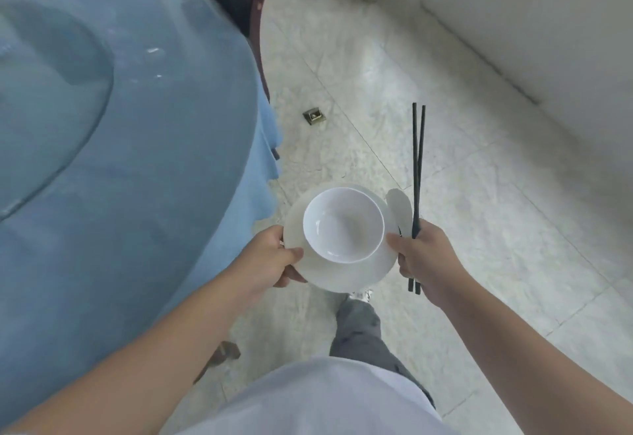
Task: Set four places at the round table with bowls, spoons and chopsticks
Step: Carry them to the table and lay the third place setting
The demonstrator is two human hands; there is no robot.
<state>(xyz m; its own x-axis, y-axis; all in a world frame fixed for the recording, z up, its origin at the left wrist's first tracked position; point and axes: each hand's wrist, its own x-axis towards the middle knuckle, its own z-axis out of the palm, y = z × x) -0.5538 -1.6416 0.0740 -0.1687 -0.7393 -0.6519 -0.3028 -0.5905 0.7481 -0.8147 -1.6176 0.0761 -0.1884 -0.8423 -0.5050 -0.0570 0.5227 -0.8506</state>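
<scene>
Carrying: we hold one place setting over the floor, just beside the round table (120,160), not yet on it.
Left hand: our left hand (274,256) pinches the near-left rim of a white plate (346,272), thumb on top, fingers under.
Bowl: a white bowl (343,224) sits loose on that plate, slightly off centre toward the far side.
Right hand: our right hand (423,260) is closed around a pair of black chopsticks (417,167) and a white spoon (400,210), its thumb touching the plate's right edge.
Risk, bowl: we judge that a tilt of the plate could slide the glazed bowl off, since nothing holds it.
Risk, sticks: crowded into one fist, the thin chopsticks or the spoon could slip as we let go of the plate.
Materials: smooth glossy ceramic, round shapes; slim straight matte sticks.
Table: a soft blue cloth drapes in folds at the edge; a round glass turntable (51,98) lies on top.
Floor: pale polished marble tiles (479,194).
</scene>
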